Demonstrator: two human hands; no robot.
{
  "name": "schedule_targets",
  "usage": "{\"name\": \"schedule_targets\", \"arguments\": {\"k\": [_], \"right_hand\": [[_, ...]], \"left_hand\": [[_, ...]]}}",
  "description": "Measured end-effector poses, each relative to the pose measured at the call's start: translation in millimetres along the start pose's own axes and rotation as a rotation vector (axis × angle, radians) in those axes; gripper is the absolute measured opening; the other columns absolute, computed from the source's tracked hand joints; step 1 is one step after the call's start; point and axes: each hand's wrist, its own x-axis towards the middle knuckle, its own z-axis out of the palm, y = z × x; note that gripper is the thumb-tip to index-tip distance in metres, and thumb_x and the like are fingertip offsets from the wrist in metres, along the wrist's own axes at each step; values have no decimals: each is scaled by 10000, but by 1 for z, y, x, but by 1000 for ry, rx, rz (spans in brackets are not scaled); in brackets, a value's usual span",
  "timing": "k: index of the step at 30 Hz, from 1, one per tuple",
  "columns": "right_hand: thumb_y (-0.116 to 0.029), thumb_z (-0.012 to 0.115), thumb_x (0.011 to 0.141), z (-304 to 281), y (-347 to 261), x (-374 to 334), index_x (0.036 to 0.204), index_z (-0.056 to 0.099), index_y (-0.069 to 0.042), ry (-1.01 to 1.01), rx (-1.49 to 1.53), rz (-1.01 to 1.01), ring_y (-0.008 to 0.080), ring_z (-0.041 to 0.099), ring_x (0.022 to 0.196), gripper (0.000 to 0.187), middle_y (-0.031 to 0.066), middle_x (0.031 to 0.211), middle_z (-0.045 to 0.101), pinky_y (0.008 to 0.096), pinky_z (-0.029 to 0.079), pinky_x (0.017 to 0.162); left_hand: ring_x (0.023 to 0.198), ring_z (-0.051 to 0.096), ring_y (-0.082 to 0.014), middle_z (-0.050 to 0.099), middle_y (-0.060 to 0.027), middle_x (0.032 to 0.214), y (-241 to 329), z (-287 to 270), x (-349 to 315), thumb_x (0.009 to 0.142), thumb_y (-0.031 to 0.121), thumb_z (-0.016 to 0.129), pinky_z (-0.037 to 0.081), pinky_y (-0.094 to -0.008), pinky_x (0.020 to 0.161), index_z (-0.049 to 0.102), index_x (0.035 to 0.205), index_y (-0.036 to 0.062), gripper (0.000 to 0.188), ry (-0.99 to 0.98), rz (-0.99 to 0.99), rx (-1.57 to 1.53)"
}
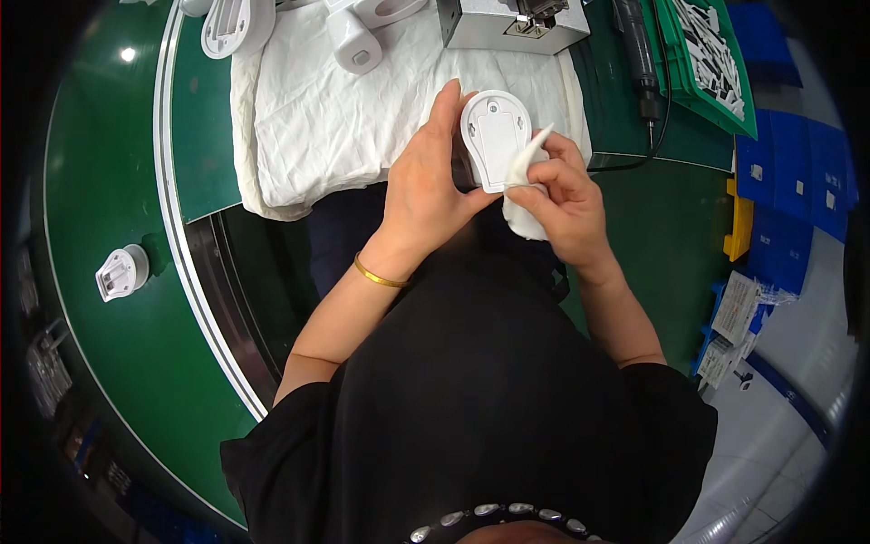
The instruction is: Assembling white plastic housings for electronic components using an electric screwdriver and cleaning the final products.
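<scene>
Above the near edge of a white cloth [317,127] spread on the bench, my left hand [426,181] grips a white plastic housing [494,136] by its left side and lower end. The housing is rounded at the top and narrows below, with small screw holes on its face. Pinched in my right hand [566,199] is a white wiping cloth [526,213], bunched against the housing's lower right edge. One corner of this cloth sticks up between the fingers.
More white plastic housings [353,41] lie at the back of the cloth, beside a metal box [517,27]. A black electric screwdriver [642,63] and a green bin [743,109] of small parts are at the back right. One white unit [122,272] sits on the green surface at left; blue bins [779,181] stand right.
</scene>
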Motion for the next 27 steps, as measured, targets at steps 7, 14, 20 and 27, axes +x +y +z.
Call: {"name": "schedule_targets", "arguments": {"k": [7, 14, 20, 27], "right_hand": [[37, 709, 857, 20, -1, -8, 958, 620, 33, 143, -242, 58, 138, 574, 1009, 135, 128, 1165, 565, 244, 479, 816], [25, 703, 853, -4, -3, 1, 959, 636, 46, -127, -29, 76, 64, 589, 842, 127, 121, 1196, 567, 215, 472, 746], [-39, 662, 921, -7, 6, 40, 1042, 639, 18, 162, 204, 193, 61, 617, 785, 136, 25, 906, 672, 207, 494, 686], [-128, 689, 907, 5, -32, 97, 985, 660, 11, -326, -156, 145, 52, 594, 783, 162, -2, 856, 658, 214, 477, 693]], "left_hand": [[1058, 633, -312, 612, -157, 1284, 0, -1, -2, 607, 175, 903, 541, -366, 867, 274, 1479, -47, 1098, -9, 14, 4], [1061, 633, -308, 619, -150, 1268, -5, 1, -2, 603, 174, 905, 540, -368, 874, 270, 1485, -43, 1107, 6, 32, 17], [1060, 642, -317, 615, -155, 1270, -5, -2, 1, 630, 186, 902, 547, -370, 862, 251, 1487, -48, 1102, 8, 41, -11], [1059, 651, -322, 613, -155, 1275, -5, -3, -3, 649, 195, 900, 557, -376, 849, 220, 1486, -58, 1108, -3, 58, -14]]}}
